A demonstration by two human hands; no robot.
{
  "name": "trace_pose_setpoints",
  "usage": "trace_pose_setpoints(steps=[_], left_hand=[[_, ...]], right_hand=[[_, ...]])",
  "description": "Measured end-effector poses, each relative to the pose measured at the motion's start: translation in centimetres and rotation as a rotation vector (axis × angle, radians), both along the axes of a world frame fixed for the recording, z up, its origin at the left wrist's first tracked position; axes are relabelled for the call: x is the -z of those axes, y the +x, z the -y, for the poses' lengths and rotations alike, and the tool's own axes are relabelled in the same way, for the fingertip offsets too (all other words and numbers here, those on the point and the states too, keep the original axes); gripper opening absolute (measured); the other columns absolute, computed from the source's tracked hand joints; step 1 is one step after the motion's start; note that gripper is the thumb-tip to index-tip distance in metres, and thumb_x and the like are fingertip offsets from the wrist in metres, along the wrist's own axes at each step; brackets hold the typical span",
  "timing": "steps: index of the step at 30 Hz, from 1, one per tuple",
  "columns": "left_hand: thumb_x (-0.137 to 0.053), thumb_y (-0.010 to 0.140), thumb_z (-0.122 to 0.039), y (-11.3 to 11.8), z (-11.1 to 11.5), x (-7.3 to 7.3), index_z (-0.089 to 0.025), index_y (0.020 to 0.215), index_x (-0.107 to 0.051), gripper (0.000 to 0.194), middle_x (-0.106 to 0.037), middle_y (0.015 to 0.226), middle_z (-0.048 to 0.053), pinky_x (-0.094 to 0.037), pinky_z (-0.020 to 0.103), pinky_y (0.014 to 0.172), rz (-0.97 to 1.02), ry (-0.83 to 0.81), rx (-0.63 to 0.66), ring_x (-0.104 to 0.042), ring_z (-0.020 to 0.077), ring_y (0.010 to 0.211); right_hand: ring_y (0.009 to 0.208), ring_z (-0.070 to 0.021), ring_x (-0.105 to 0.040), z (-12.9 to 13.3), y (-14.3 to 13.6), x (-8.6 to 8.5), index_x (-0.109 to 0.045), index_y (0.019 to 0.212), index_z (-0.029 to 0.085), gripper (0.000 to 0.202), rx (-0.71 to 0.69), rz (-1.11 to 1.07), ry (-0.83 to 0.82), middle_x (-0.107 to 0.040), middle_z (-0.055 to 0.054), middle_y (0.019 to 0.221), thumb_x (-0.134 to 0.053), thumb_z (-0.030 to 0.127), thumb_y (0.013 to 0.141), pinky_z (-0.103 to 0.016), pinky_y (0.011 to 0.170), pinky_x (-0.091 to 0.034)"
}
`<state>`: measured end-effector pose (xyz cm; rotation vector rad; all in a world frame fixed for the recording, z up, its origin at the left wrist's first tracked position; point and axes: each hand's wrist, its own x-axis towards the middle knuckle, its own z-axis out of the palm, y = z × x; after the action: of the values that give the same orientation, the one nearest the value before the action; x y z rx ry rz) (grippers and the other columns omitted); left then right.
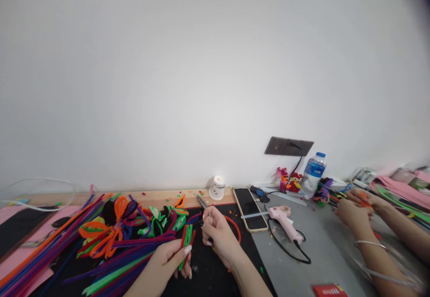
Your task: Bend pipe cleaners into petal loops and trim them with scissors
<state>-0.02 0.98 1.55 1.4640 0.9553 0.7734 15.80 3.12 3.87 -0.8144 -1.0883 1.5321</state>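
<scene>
My left hand pinches a short bundle of green and red pipe cleaners upright between thumb and fingers. Just to its right, my right hand is closed around scissors, whose metal blades point up and away; black handle parts show at the fingers. The scissors and the bundle are apart. Behind my right wrist curves a red-orange loop, partly hidden. Left of my hands lie long loose pipe cleaners, an orange pipe-cleaner flower and green looped pieces on the black mat.
A white cup stands by the wall. To the right are a phone, a pink glue gun with its cord, a water bottle and a red box. A co-worker's hands handle something orange at far right.
</scene>
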Motion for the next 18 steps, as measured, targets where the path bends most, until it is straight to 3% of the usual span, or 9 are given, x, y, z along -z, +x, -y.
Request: trace_pose_setpoints(steps=[7, 18], left_hand=[[-0.045, 0.078, -0.051, 0.06, -0.02, -0.32, -0.016, 0.063, -0.052, 0.039, -0.062, 0.051, 0.001, -0.036, 0.020, 0.046, -0.004, -0.009, -0.016, -0.055, 0.0132, 0.049], [-0.044, 0.076, -0.055, 0.16, -0.02, -0.22, -0.016, 0.063, -0.051, 0.042, -0.061, 0.051, 0.001, -0.036, 0.020, 0.046, -0.010, -0.002, -0.013, -0.054, 0.0128, 0.049]], right_hand=[[0.041, -0.0033, -0.024, 0.31, -0.57, 0.06, -0.039, 0.078, 0.021, 0.016, 0.013, 0.095, 0.037, -0.033, 0.010, 0.056, -0.048, 0.011, 0.070, -0.016, 0.038, -0.024], [0.030, -0.0010, -0.015, 0.01, -0.61, 0.61, -0.032, 0.071, 0.023, 0.022, 0.074, 0.111, -0.028, -0.028, 0.014, 0.048, -0.052, 0.014, 0.067, -0.012, 0.027, -0.019]])
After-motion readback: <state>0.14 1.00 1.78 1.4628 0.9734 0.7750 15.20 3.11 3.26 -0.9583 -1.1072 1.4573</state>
